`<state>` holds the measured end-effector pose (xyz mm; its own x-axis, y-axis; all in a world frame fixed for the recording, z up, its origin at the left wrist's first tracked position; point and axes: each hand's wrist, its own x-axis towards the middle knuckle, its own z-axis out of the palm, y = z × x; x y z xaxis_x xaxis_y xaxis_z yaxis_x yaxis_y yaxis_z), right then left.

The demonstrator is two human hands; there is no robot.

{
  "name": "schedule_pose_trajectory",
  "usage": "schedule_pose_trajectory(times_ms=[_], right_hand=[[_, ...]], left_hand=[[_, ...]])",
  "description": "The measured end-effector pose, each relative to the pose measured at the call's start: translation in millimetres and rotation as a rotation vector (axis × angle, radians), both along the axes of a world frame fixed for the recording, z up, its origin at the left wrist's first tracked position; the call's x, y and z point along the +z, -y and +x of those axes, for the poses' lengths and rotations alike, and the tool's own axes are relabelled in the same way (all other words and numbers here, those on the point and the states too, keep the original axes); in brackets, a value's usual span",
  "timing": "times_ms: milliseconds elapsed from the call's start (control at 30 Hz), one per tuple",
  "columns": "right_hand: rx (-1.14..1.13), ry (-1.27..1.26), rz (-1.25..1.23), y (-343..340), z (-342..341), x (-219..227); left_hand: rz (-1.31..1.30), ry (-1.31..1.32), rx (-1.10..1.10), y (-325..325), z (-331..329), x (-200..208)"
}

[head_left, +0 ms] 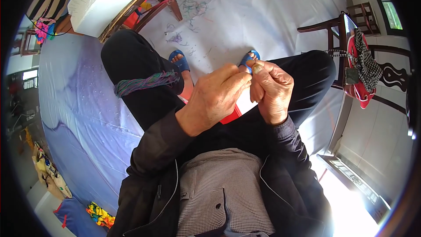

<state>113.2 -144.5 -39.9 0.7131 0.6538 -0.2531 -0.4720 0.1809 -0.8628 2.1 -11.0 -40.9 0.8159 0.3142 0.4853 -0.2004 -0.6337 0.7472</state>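
My left hand (213, 98) and my right hand (272, 88) meet in front of me, above the gap between my knees. Their fingers are closed in pinches, tip against tip. Whatever lies between the fingertips is too small or too hidden to make out; a bit of blue there cannot be told from the slipper behind. Across my left thigh lies a hank of multicoloured thread (147, 83), mostly green and purple. Something red (231, 115), partly covered by my hands, shows between my legs.
Thread scraps (193, 8) litter the pale floor sheet (87, 101) ahead of my blue slippers (180, 61). A white-topped wooden table (109, 0) stands at the far left. On the right, a chair (390, 72) carries a red bag (357, 88) and checked cloth (367, 59).
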Motion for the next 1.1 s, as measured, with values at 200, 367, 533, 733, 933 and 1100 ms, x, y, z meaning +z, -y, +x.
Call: schedule_pose_trajectory(times_ms=[200, 367, 533, 733, 933, 1100], right_hand=[[0.098, 0.504, -0.271, 7.2, 5.7, -5.7], [0.302, 0.883, -0.311, 13.4, 19.6, -2.4], [0.411, 0.733, -0.359, 17.2, 26.8, 6.2], [0.537, 0.272, -0.271, 21.7, 31.4, 7.9], [0.555, 0.159, -0.246, 23.2, 28.9, 9.8], [0.493, 0.086, -0.232, 25.4, 23.7, 10.5]], left_hand=[[0.015, -0.034, 0.013, -2.9, -3.6, 1.1], [0.018, -0.045, 0.014, -6.1, -4.3, -1.5], [0.018, -0.002, 0.012, -6.7, -2.0, -5.8], [-0.025, -0.035, -0.001, -6.0, -2.1, -6.6], [-0.135, -0.051, -0.047, -7.9, -3.4, -7.8], [-0.166, -0.078, -0.056, -8.6, -4.1, -7.0]])
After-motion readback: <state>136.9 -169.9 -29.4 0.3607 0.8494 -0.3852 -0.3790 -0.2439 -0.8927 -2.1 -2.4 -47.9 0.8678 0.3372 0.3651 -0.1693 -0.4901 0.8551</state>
